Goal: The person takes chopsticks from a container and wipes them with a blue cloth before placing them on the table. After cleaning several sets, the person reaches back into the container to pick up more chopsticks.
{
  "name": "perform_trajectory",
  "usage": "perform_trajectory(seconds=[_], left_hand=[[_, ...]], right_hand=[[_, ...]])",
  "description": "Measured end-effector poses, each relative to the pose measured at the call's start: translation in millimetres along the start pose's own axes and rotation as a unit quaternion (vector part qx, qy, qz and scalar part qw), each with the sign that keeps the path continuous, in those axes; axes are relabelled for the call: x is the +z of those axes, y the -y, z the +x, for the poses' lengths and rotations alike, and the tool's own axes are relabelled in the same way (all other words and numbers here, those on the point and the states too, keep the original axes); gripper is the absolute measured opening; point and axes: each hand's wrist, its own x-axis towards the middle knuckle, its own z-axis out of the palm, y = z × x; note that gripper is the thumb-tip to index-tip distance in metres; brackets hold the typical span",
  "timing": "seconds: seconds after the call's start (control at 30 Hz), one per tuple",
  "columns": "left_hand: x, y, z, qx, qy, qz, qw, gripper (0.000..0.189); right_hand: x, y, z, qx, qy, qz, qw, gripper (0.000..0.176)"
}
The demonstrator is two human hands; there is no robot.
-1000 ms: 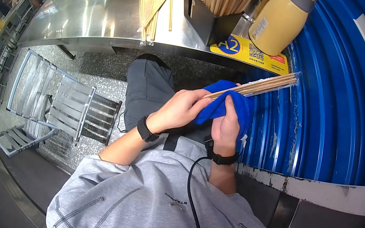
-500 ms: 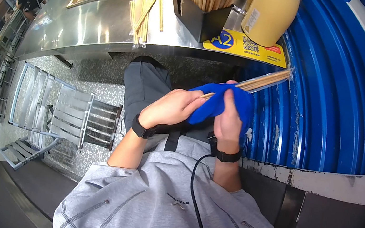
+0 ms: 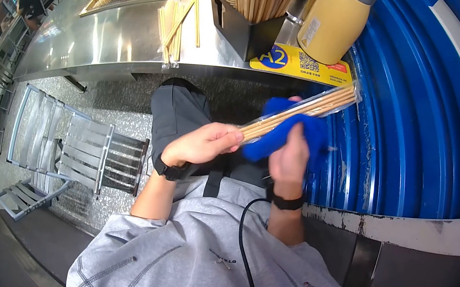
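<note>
My left hand (image 3: 208, 144) is closed on the lower end of a bundle of wooden chopsticks (image 3: 302, 114) in clear plastic sleeves. The bundle slants up to the right, in front of the table edge. My right hand (image 3: 291, 154), slightly blurred, grips a blue cloth (image 3: 272, 141) that lies against the underside and far side of the bundle. On the steel table, more chopsticks (image 3: 172, 30) lie loosely together. A black holder (image 3: 236, 32) stands near the table edge with many chopsticks upright in it.
A yellow jug (image 3: 334, 24) stands by a yellow A2 sign (image 3: 301, 64) on the steel table (image 3: 106, 44). A grill grate is set in the table. Metal chairs (image 3: 83, 146) stand at the left, a blue corrugated wall (image 3: 418, 144) at the right. A person is far off, upper left.
My left hand has moved down and left with the chopsticks, so more of the bundle shows outside the cloth. The cloth has opened away from the bundle's near side.
</note>
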Motion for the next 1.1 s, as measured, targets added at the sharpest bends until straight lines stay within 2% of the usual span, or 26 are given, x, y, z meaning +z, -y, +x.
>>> perform_trajectory(seconds=[0.07,0.13,0.17,0.27,0.33,0.4,0.6,0.63,0.73,0.77,0.87,0.9,0.93,1.0,1.07,1.1], left_hand=[[5,3,4,0.03,0.009,-0.024,0.999,0.032],[9,0,-1,0.018,-0.004,-0.014,1.0,0.031],[9,1,1,0.027,-0.003,-0.001,1.0,0.031],[10,-3,-1,0.021,-0.005,0.021,1.0,0.031],[4,0,-2,0.024,0.015,0.042,0.999,0.033],[5,-7,-3,0.007,0.004,0.053,0.999,0.034],[-14,-7,-21,-0.015,-0.022,0.03,0.999,0.036],[-19,-3,-22,-0.025,-0.027,0.002,0.999,0.037],[-23,4,-22,-0.023,-0.051,-0.028,0.998,0.037],[-20,2,-20,-0.008,-0.053,-0.029,0.998,0.037],[-12,1,-13,0.01,-0.075,-0.037,0.996,0.037],[-9,2,-10,0.013,-0.084,-0.04,0.996,0.037],[-6,5,-7,0.017,-0.088,-0.038,0.995,0.037],[1,11,2,0.025,-0.096,-0.036,0.994,0.037],[9,16,8,0.017,-0.066,-0.068,0.995,0.037],[13,14,7,0.032,-0.061,-0.027,0.997,0.036]], right_hand=[[5,-23,-10,-0.044,0.043,-0.119,0.991,0.029],[6,-28,-10,-0.002,0.092,-0.027,0.995,0.022],[15,-22,-10,0.023,0.055,-0.014,0.998,0.017],[12,-11,0,0.021,0.06,-0.002,0.998,0.019],[15,3,10,-0.02,0.011,0.006,1.0,0.023],[7,19,19,-0.027,0.034,0.011,0.999,0.024],[-21,62,52,-0.071,-0.026,0.099,0.992,0.024],[-32,61,56,-0.089,0.008,0.102,0.991,0.027],[-22,57,51,-0.081,-0.057,0.099,0.99,0.034],[-27,48,51,-0.064,-0.079,0.088,0.991,0.044],[-8,33,38,-0.004,-0.069,0.172,0.983,0.051],[-9,23,35,0.013,0.0,0.181,0.983,0.054],[-7,15,31,0.043,0.028,0.168,0.984,0.056],[5,-3,19,0.045,0.056,0.116,0.991,0.051],[14,-26,11,0.039,0.048,0.039,0.997,0.042],[20,-27,7,0.038,0.031,0.009,0.999,0.032]])
